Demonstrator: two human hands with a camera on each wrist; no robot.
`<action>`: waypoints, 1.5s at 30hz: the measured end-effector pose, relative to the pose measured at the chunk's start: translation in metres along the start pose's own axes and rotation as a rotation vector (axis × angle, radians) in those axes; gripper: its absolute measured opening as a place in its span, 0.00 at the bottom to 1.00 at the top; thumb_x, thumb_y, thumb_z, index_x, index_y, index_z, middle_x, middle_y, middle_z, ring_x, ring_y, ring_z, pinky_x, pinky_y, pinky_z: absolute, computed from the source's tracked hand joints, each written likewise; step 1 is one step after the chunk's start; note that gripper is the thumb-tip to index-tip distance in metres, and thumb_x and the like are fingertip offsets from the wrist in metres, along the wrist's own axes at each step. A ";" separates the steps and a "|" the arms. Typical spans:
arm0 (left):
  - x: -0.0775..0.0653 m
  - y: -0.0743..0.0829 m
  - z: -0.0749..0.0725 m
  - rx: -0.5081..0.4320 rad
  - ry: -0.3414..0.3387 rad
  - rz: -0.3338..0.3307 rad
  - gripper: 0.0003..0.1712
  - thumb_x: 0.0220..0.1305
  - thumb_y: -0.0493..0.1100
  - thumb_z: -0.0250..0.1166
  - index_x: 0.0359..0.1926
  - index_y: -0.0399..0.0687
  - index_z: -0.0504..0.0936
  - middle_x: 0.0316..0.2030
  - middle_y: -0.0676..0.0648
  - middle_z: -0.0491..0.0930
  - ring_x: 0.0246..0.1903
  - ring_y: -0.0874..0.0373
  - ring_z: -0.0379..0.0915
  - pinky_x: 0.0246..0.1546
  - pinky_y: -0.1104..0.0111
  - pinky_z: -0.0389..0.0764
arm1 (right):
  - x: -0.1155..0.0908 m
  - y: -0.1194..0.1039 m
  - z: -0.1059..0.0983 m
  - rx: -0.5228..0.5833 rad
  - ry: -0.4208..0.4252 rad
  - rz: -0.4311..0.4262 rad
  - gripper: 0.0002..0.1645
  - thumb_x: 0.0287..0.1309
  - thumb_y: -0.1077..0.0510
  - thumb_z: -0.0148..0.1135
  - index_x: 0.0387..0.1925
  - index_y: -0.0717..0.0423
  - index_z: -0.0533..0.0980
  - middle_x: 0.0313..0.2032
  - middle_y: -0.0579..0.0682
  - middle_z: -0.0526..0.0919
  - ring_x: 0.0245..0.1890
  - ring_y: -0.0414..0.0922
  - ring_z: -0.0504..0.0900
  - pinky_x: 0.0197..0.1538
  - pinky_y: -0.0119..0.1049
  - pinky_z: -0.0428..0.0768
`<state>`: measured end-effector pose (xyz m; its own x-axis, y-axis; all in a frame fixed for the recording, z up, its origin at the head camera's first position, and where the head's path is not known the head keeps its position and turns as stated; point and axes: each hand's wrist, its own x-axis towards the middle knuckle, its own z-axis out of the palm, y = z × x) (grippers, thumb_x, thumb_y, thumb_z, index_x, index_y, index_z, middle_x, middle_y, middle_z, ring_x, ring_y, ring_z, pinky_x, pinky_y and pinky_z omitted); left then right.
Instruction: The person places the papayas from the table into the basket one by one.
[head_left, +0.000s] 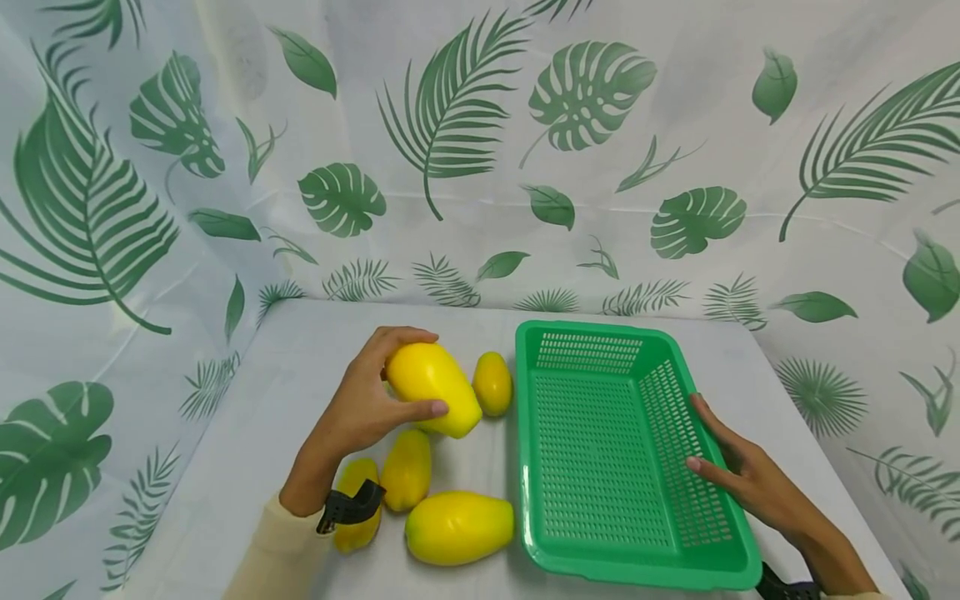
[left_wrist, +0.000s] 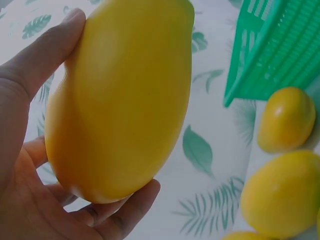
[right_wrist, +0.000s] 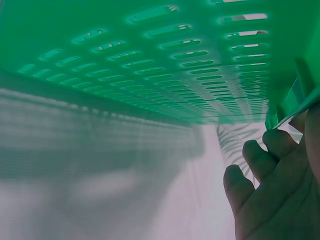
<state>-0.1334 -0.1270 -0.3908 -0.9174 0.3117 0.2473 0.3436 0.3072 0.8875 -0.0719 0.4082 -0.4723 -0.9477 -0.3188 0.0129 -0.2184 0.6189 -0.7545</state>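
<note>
A large yellow papaya [head_left: 429,382] is in my left hand [head_left: 363,404], gripped from its left side with the thumb along the near side and the fingers round the far side. The left wrist view shows the papaya [left_wrist: 120,105] close up, the fingers [left_wrist: 135,207] spread under its rounded end. My right hand [head_left: 761,483] holds the right rim of a green plastic basket [head_left: 600,458], its thumb over the edge. From the right wrist, the basket's slotted wall [right_wrist: 165,55] fills the upper view, with several fingers [right_wrist: 257,160] below the rim.
A small yellow fruit [head_left: 492,383] lies between the held papaya and the basket. Nearer are another large papaya [head_left: 459,527] and two smaller yellow fruits, one upright-lying [head_left: 407,471] and one partly behind the left wristband [head_left: 352,502]. Leaf-patterned white cloth [head_left: 450,250] surrounds the white table.
</note>
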 end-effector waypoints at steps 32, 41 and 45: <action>0.011 0.024 0.069 -0.075 -0.088 0.064 0.42 0.49 0.53 0.86 0.65 0.72 0.78 0.64 0.63 0.73 0.59 0.58 0.73 0.59 0.55 0.81 | 0.000 -0.002 0.001 0.021 0.008 -0.004 0.56 0.74 0.63 0.62 0.87 0.42 0.38 0.87 0.54 0.35 0.70 0.10 0.52 0.57 0.11 0.70; 0.010 0.026 0.089 -0.071 -0.130 0.068 0.42 0.48 0.53 0.87 0.64 0.74 0.77 0.64 0.62 0.72 0.61 0.60 0.74 0.59 0.57 0.82 | 0.000 -0.001 0.002 0.020 0.012 -0.004 0.56 0.74 0.64 0.62 0.87 0.43 0.38 0.87 0.55 0.36 0.70 0.10 0.52 0.57 0.11 0.69; 0.010 0.026 0.096 -0.095 -0.148 0.061 0.43 0.47 0.54 0.87 0.64 0.78 0.76 0.64 0.63 0.71 0.60 0.61 0.73 0.58 0.58 0.82 | -0.001 -0.001 0.002 0.023 0.013 -0.002 0.56 0.74 0.63 0.62 0.87 0.42 0.38 0.87 0.54 0.36 0.70 0.11 0.52 0.57 0.11 0.68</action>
<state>-0.1142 -0.0294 -0.4032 -0.8538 0.4578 0.2478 0.3705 0.2001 0.9070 -0.0705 0.4065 -0.4729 -0.9503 -0.3105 0.0226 -0.2148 0.6013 -0.7696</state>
